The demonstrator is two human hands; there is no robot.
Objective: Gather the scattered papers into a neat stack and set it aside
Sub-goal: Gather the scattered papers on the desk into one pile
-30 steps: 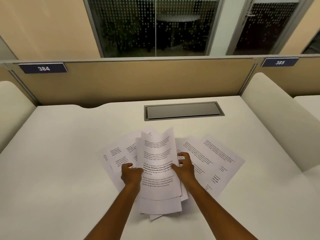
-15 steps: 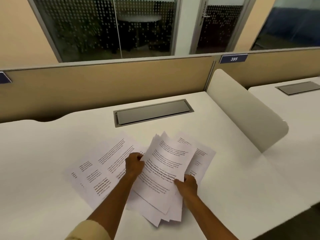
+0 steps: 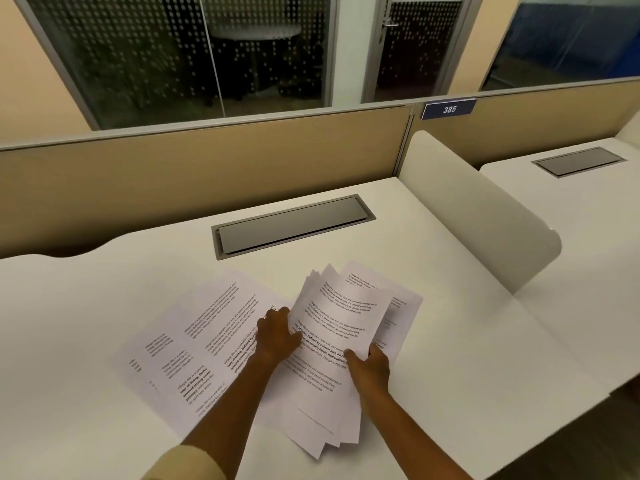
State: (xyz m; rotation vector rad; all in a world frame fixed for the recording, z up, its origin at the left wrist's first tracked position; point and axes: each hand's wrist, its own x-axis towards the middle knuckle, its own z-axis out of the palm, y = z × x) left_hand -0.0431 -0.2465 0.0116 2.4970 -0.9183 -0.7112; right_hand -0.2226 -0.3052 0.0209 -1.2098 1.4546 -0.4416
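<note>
A loose bundle of printed white sheets is tilted off the white desk, its corners fanned out at top and bottom. My left hand grips the bundle's left edge. My right hand holds its lower right edge, thumb on top. More printed sheets lie flat and overlapping on the desk to the left, partly under my left forearm. Another sheet lies flat behind the bundle on the right.
A grey cable flap is set in the desk behind the papers. A tan partition closes the back. A white rounded divider stands on the right, with a second desk beyond it. The desk's front edge runs near my right forearm.
The view has swung right. My hands have pulled the right-hand sheets under the bundle and turned it clockwise. The left-hand sheets have stayed flat on the desk.
</note>
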